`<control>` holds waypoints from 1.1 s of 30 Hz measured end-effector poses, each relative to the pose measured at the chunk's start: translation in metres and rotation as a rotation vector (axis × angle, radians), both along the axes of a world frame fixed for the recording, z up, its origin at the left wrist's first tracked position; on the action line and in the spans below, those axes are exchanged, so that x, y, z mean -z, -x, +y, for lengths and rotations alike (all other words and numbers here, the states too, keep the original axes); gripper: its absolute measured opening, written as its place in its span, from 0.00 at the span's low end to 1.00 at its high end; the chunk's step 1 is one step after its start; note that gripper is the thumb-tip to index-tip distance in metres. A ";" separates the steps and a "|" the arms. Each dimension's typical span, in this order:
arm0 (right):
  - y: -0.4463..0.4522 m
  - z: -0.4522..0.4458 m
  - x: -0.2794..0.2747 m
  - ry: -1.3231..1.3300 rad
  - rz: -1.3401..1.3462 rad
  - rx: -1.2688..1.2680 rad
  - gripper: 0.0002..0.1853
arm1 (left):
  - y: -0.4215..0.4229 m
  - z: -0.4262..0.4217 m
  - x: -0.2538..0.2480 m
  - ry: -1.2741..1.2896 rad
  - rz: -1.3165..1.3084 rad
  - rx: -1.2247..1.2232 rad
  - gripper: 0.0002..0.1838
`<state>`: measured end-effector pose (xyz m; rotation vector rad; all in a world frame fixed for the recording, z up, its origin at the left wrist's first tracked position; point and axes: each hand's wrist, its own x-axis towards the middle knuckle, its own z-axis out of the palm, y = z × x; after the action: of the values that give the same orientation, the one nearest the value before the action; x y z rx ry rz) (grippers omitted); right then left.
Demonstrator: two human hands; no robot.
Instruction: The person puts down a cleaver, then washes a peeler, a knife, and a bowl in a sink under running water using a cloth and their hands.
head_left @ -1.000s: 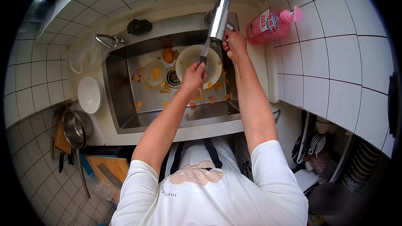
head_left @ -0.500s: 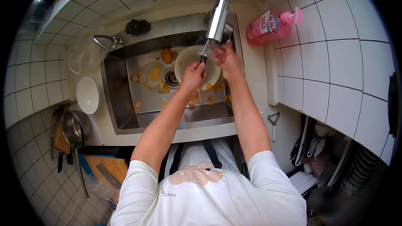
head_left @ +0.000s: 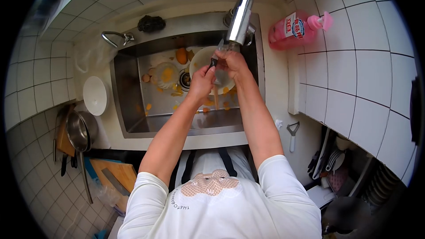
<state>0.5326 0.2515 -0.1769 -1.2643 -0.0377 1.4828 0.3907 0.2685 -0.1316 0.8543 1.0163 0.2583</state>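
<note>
My left hand [head_left: 202,82] grips the black handle of a small knife [head_left: 214,62], its blade pointing up under the chrome faucet [head_left: 241,17]. My right hand [head_left: 233,65] is closed at the blade, right below the spout; the exact finger contact is partly hidden. Beneath both hands a large white bowl [head_left: 198,67] sits in the steel sink [head_left: 137,126]. A pale wooden stick-like utensil [head_left: 216,98] rests at the bowl's near side. Left of the bowl are a clear ribbed dish [head_left: 166,76] with something yellow in it and the drain [head_left: 185,79].
Orange scraps [head_left: 181,56] and brown eggshells [head_left: 146,78] lie in the sink. A pink soap bottle [head_left: 292,31] stands right of it, a peeler [head_left: 292,137] nearer me. On the left are a white bowl [head_left: 96,96], a second tap [head_left: 117,38] and a steel pan [head_left: 79,132].
My right hand, blurred and apart from the knife before, has moved in against the blade. The left hand keeps hold of the handle. The whole view has shifted slightly.
</note>
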 end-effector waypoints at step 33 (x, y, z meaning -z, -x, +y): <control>-0.016 -0.032 -0.073 0.104 -1.294 -0.073 0.26 | 0.072 -0.028 -0.013 -0.770 0.545 0.153 0.12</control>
<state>0.5482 0.2196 -0.1039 -2.1172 -0.8606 0.5024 0.3185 0.2403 -0.1186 1.7600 1.3678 0.2972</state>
